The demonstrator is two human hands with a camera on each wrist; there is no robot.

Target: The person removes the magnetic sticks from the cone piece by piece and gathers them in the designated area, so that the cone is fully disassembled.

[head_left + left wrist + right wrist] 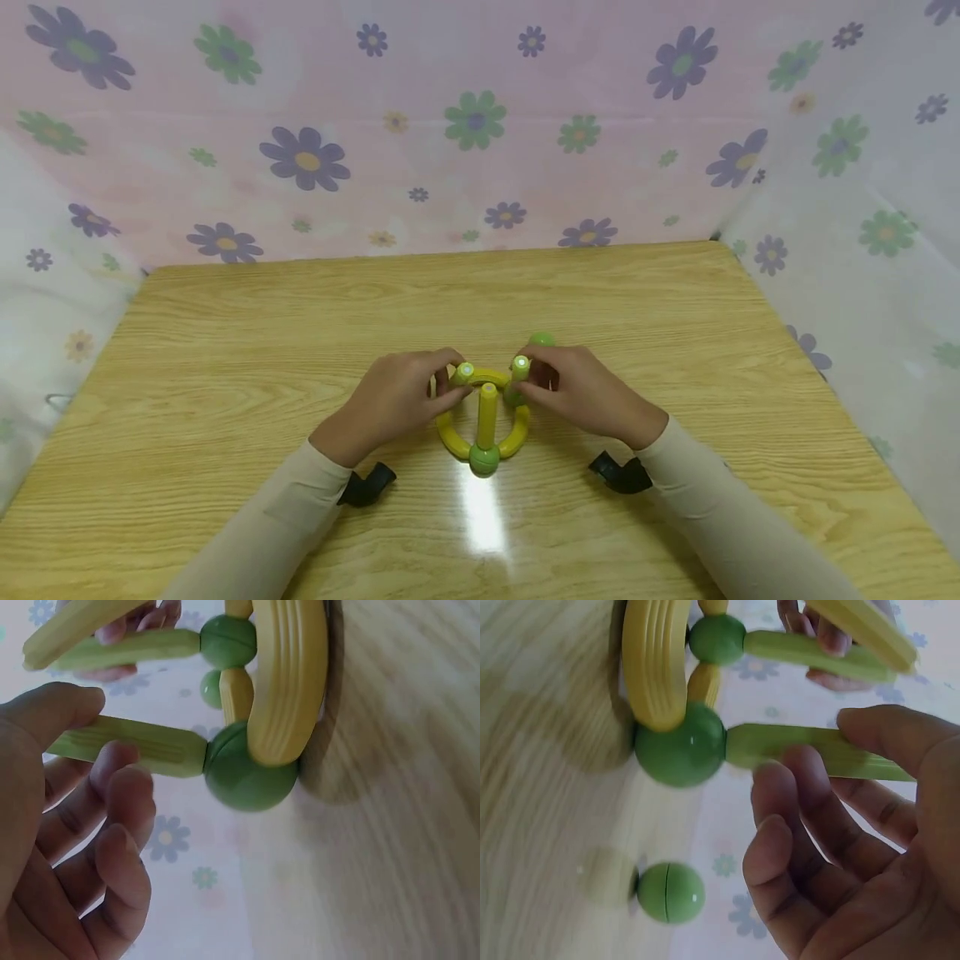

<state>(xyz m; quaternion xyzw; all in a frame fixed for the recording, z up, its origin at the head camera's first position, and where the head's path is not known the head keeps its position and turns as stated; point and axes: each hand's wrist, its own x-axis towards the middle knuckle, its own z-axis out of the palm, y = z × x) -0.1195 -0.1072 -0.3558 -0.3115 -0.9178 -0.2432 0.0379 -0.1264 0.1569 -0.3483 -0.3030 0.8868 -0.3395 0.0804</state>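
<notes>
On the table, curved yellow bars and green balls join into a ring [452,437]. Three rods stand up from its balls. My left hand [397,392] pinches a light green rod [150,746] between thumb and fingers; its lower end meets a green ball [251,769]. Across the ring, my right hand [585,392] holds another light green rod [780,746] in the same manner, above its own ball [679,746]. Untouched at the near side, a yellow rod [487,417] rises from the front ball [483,459].
A loose green ball [671,892] lies on the wooden table [300,325], just beyond my right hand. Flower-patterned cloth [420,158] stands behind the table and along its sides. A black curved piece [367,486] shows beside the left sleeve, another [622,473] beside the right.
</notes>
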